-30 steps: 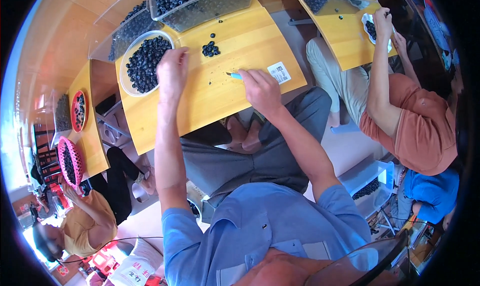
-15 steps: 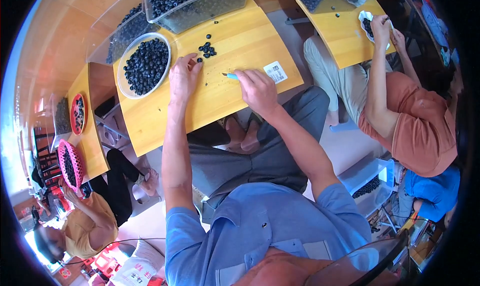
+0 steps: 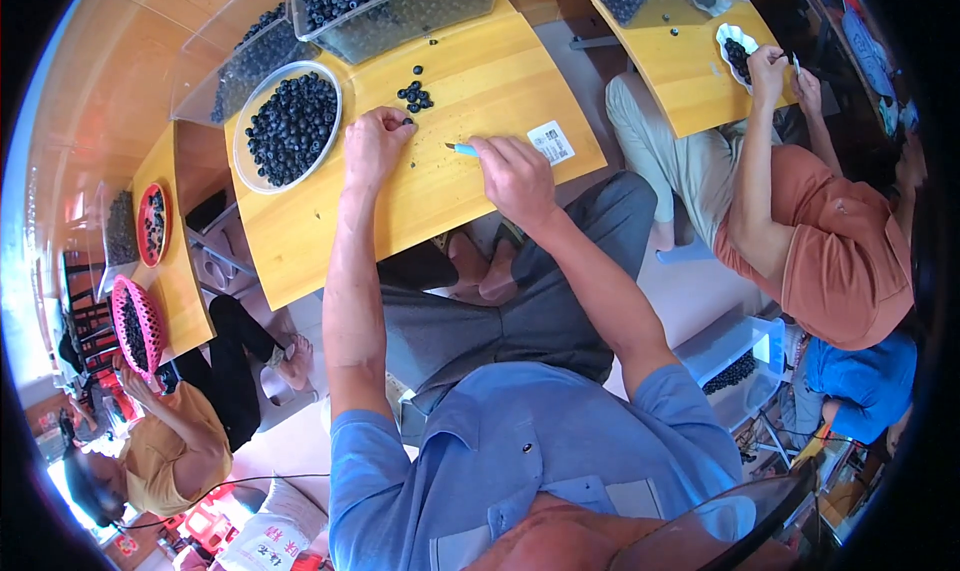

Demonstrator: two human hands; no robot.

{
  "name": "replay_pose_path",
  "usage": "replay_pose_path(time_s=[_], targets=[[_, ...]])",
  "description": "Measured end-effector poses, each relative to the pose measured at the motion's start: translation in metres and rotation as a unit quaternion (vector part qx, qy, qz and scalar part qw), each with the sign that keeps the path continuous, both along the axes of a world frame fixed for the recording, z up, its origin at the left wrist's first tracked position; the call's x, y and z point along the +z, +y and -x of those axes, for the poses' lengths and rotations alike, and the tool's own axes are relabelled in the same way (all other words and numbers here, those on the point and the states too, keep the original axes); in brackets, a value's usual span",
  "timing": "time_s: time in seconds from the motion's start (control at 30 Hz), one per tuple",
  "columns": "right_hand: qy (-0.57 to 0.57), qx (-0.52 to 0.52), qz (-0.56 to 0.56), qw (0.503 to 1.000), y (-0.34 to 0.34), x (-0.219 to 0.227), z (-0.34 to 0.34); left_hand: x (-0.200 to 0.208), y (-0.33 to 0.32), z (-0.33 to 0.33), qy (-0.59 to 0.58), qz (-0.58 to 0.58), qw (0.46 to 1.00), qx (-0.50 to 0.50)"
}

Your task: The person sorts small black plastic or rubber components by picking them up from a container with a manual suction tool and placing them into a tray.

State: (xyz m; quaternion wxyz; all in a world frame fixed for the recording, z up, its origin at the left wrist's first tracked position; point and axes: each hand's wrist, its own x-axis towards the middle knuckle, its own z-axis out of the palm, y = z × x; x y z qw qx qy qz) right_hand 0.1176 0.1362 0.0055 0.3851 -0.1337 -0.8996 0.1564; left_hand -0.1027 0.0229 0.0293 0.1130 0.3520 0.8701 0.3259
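My left hand [image 3: 374, 146] pinches a single blueberry [image 3: 408, 122] between thumb and fingertips, just over the yellow wooden table [image 3: 490, 71]. To its right, my right hand [image 3: 515, 176] is closed around a small knife with a light blue handle [image 3: 464, 150]. Its short blade points left toward the berry, a little apart from it. Beyond my left hand lies a small cluster of loose blueberries [image 3: 414, 98]. A round white bowl [image 3: 239, 151] full of blueberries stands to the left of that hand. Tiny dark bits are scattered on the tabletop between my hands.
Clear plastic bins [image 3: 400, 26] of blueberries stand at the table's far edge. A white printed label [image 3: 551, 142] lies right of my right hand. At the right table a person in a rust-coloured shirt [image 3: 850, 251] works; another sits at left beside a pink basket [image 3: 150, 321].
My left hand has shifted slightly right and has picked up a blueberry from the table. My right hand with the knife has barely moved. The person at right has drawn both hands apart.
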Motion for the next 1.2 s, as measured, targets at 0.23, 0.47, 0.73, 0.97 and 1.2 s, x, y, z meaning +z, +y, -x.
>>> replay_pose_path(time_s=[0.23, 0.47, 0.73, 0.97, 1.2], targets=[[-0.004, -0.006, 0.016, 1.000, -0.001, 0.004, -0.002, 0.007, -0.002, -0.012, 0.043, 0.005, 0.999, -0.008], [0.000, -0.003, 0.004, 1.000, -0.001, -0.003, -0.002, -0.003, -0.023, -0.075, -0.129, -0.154, 0.977, 0.073], [0.001, 0.015, -0.009, 1.000, -0.001, -0.001, -0.001, -0.017, -0.021, -0.089, -0.143, -0.205, 0.965, 0.079], [-0.005, 0.017, -0.019, 1.000, 0.000, 0.000, -0.001, -0.020, -0.021, -0.091, -0.126, -0.197, 0.970, 0.066], [-0.008, 0.015, -0.019, 1.000, 0.000, -0.001, -0.001, -0.020, -0.024, -0.091, -0.115, -0.176, 0.976, 0.059]])
